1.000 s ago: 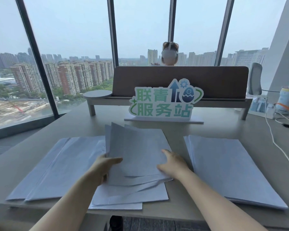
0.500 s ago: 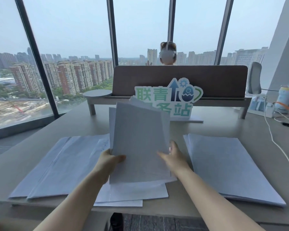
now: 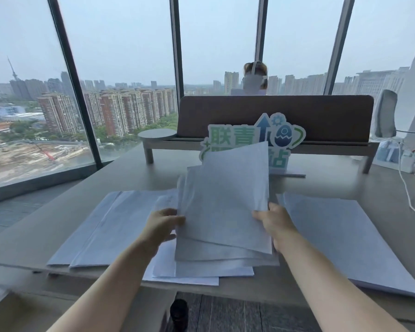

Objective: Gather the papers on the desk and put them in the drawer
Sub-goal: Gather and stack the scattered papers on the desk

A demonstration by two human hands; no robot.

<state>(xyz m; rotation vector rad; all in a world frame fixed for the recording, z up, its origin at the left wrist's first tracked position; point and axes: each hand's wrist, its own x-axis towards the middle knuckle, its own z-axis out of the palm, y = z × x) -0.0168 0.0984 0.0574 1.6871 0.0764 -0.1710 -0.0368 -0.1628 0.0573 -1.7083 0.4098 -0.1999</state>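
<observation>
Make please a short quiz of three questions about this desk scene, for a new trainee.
1. True or false: both hands hold the tilted sheets.
2. What do the tilted sheets partly hide? A) the sign B) the cable C) the right stack
3. Fill in: a few sheets lie flat under the lifted ones, and a stack lies on the desk at each ____.

Key:
1. True: left hand and right hand grip the side edges.
2. A, the sign.
3. side: left stack, right stack.
</observation>
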